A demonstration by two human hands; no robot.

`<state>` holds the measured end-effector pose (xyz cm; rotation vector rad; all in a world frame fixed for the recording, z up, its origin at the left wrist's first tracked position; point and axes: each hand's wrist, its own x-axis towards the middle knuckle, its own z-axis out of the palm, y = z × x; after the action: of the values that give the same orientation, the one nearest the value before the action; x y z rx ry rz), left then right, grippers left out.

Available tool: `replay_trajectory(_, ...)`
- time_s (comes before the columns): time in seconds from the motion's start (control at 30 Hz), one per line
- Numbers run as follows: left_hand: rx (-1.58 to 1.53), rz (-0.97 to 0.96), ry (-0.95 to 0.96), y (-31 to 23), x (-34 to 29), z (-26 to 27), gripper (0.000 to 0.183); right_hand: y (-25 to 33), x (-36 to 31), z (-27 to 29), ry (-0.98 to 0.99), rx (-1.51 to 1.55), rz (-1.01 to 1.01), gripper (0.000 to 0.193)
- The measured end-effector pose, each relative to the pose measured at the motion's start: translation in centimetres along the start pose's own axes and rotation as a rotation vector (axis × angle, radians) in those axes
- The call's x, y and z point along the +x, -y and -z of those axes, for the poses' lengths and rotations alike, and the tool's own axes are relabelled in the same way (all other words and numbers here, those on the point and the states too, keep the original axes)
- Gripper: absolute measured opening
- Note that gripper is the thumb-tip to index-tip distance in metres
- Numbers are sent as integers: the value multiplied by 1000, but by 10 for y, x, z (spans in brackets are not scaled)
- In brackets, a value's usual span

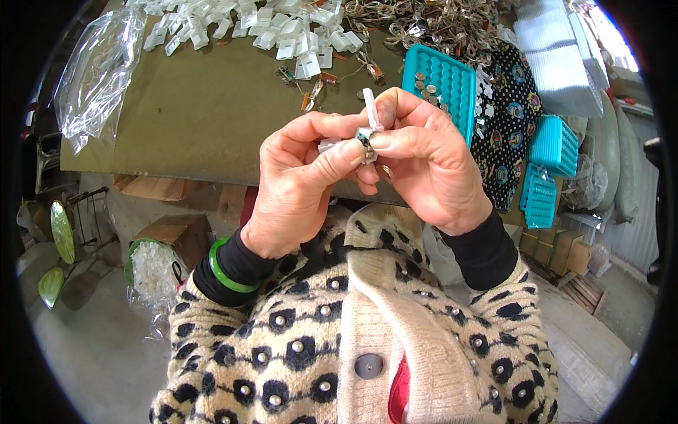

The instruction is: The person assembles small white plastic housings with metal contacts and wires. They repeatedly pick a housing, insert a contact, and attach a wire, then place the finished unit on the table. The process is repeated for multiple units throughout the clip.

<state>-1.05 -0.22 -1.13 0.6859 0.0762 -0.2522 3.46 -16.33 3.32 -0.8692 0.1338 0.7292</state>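
Note:
Above the table's near edge, my two hands meet at a small white plastic case (371, 109) with its flap standing up. A tiny green circuit board (364, 138) shows in it. My left hand (300, 173) is closed on the case's left side, thumb pressed near the board. My right hand (434, 159) pinches the case from the right, its thumb at the board and its index finger behind the flap. A shiny bit of metal (385, 171) shows below the right thumb; I cannot tell what it is. Just beyond, a teal tray (462, 85) holds several silver coin cells (429, 88).
White plastic cases (282, 32) are heaped at the table's back, beside tangled wires (431, 25) with small boards. Clear plastic film (102, 78) lies at left. Dark patterned cloth (505, 120) covers the right. More teal trays (554, 145) stand beyond it. A bag of white pieces (152, 265) stands below left.

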Motion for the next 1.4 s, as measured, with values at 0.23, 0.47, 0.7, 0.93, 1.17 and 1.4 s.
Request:
replay_trajectory(0.23, -100, -41, -17, -4, 4, 4, 19, -9, 10, -6, -15, -29, 76, 11)
replay_trajectory(0.47, -78, -86, -51, -6, 10, 11, 18, -11, 26, -10, -94, -41, 103, 14)
replay_trajectory(0.7, -87, -68, 9, -10, 19, 16, 18, -11, 26, -15, -125, -216, 218, 21)
replay_trajectory(0.93, -98, -9, 18, -8, 18, 13, 21, -6, 18, -19, -224, -408, 379, 39)
replay_trajectory(1.17, -78, 33, 20, -8, 19, 13, 22, 3, 23, -4, -171, -634, 441, 24)
replay_trajectory(1.4, -73, 97, 12, -7, 19, 8, 21, -1, 16, 0, -253, -830, 601, 14)
